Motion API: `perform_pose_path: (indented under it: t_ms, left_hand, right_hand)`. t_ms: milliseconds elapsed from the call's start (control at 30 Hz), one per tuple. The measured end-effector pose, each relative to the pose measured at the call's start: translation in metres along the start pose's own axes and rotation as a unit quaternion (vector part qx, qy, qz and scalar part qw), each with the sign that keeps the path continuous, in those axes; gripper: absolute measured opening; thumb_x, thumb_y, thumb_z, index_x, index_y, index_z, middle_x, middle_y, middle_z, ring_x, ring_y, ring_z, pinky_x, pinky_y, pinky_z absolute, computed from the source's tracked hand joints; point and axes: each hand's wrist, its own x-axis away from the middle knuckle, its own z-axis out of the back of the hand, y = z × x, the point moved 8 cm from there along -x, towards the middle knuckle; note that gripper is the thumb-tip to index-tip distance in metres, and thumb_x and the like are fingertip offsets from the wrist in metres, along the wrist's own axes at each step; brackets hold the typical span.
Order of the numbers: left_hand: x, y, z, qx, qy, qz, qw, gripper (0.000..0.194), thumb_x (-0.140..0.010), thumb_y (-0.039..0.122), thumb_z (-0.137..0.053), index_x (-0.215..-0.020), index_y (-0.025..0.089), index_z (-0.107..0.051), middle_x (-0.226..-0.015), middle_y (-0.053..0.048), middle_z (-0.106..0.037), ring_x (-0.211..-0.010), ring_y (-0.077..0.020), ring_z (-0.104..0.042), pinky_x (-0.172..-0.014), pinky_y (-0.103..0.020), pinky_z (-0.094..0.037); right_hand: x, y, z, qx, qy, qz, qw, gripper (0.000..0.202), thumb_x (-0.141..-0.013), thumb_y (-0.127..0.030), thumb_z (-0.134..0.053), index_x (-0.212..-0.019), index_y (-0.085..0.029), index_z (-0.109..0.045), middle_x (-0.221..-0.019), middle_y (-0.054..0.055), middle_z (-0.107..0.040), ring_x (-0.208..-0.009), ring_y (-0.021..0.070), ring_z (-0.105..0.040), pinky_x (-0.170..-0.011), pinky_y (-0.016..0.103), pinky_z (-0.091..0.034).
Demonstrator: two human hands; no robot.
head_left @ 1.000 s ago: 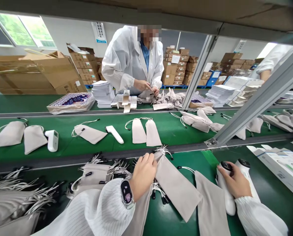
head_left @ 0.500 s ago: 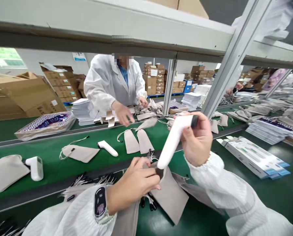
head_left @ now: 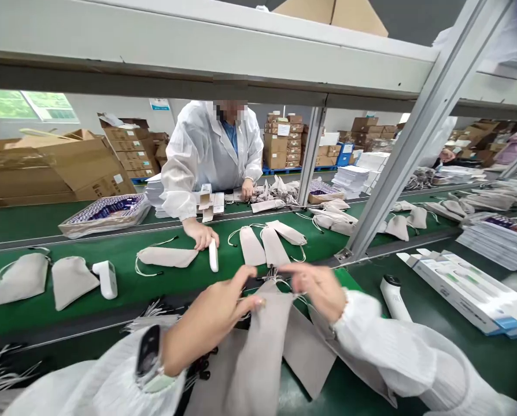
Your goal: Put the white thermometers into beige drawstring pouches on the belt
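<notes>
A grey drawstring pouch (head_left: 262,346) lies in front of me, its mouth and white cords pointing away. At its upper left edge is my left hand (head_left: 219,312), thumb against the cloth and forefinger stretched apart from it. My right hand (head_left: 321,289) is by the cords at the pouch's mouth, forefinger extended and the other fingers partly curled and blurred. Neither hand visibly grips anything. The pouch's inside is hidden. More flat grey pouches (head_left: 306,352) lie beneath it. A white infrared thermometer (head_left: 396,300) with a dark end rests right of my right hand.
Across the green belt (head_left: 124,309), a co-worker's hand (head_left: 201,234) touches another white thermometer (head_left: 214,256). Pouches and a thermometer (head_left: 106,280) lie on the belt. Flattened boxes (head_left: 471,292) are at right. A slanted metal post (head_left: 414,138) and an overhead beam (head_left: 198,49) frame the bench.
The thermometer my right hand held over the pouch is out of that hand. Both hands have moved to the pouch's mouth and cords. The co-worker's hand has come down onto a belt thermometer.
</notes>
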Motion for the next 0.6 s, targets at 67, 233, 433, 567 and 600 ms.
perform_pose_path:
  t_ms: [67, 233, 433, 567, 600]
  left_hand:
    - [0.009, -0.008, -0.003, -0.002, -0.057, 0.039, 0.998, 0.027, -0.086, 0.035, -0.034, -0.068, 0.019, -0.046, -0.052, 0.006, -0.035, -0.046, -0.0096, -0.034, -0.048, -0.02, -0.025]
    - [-0.002, 0.024, -0.006, 0.154, 0.019, 0.0, 0.988, 0.036, -0.088, 0.034, -0.029, -0.057, 0.017, -0.039, -0.053, 0.005, -0.039, -0.052, -0.0086, -0.038, -0.051, -0.018, -0.029]
    - [-0.009, 0.029, -0.026, 0.067, 0.178, -0.013, 0.982, 0.022, -0.09, 0.025, -0.029, -0.084, 0.019, -0.05, -0.084, -0.001, -0.052, -0.081, -0.0134, -0.049, -0.072, -0.024, -0.038]
    - [-0.027, -0.006, -0.07, -0.187, 0.119, 0.0, 0.975, 0.013, -0.084, 0.02, -0.043, -0.092, 0.014, -0.052, -0.092, -0.006, -0.052, -0.089, -0.0189, -0.048, -0.078, -0.032, -0.041]
    - [-0.032, -0.014, -0.078, -0.219, 0.11, 0.005, 0.969, 0.012, -0.082, 0.017, -0.045, -0.09, 0.013, -0.053, -0.089, -0.006, -0.053, -0.087, -0.0193, -0.049, -0.078, -0.033, -0.041]
  right_hand:
    - [0.008, 0.014, 0.022, 0.047, 0.05, 0.002, 0.998, 0.041, -0.078, -0.05, -0.041, -0.094, -0.017, -0.058, -0.057, 0.0, -0.053, -0.047, 0.0097, -0.045, -0.051, 0.025, -0.04]
    - [0.039, -0.005, -0.06, -0.185, -0.175, 0.001, 0.967, 0.076, -0.054, -0.045, -0.069, -0.118, -0.017, -0.041, -0.09, 0.005, -0.059, -0.066, 0.0144, -0.055, -0.062, 0.028, -0.046]
    - [-0.025, 0.047, 0.001, -0.129, 0.115, -0.117, 0.978, 0.045, -0.063, -0.035, -0.063, -0.099, -0.014, -0.046, -0.095, 0.007, -0.057, -0.085, 0.0176, -0.056, -0.079, 0.031, -0.044]
    - [-0.095, 0.112, 0.094, 0.128, 0.24, -0.22, 0.937, 0.056, -0.069, -0.033, -0.06, -0.112, -0.004, -0.04, -0.105, 0.014, -0.052, -0.092, 0.0187, -0.053, -0.082, 0.032, -0.041]
    - [-0.108, 0.121, 0.102, 0.138, 0.232, -0.218, 0.938, 0.049, -0.073, -0.034, -0.057, -0.11, -0.004, -0.043, -0.104, 0.012, -0.053, -0.091, 0.0176, -0.053, -0.08, 0.032, -0.042]
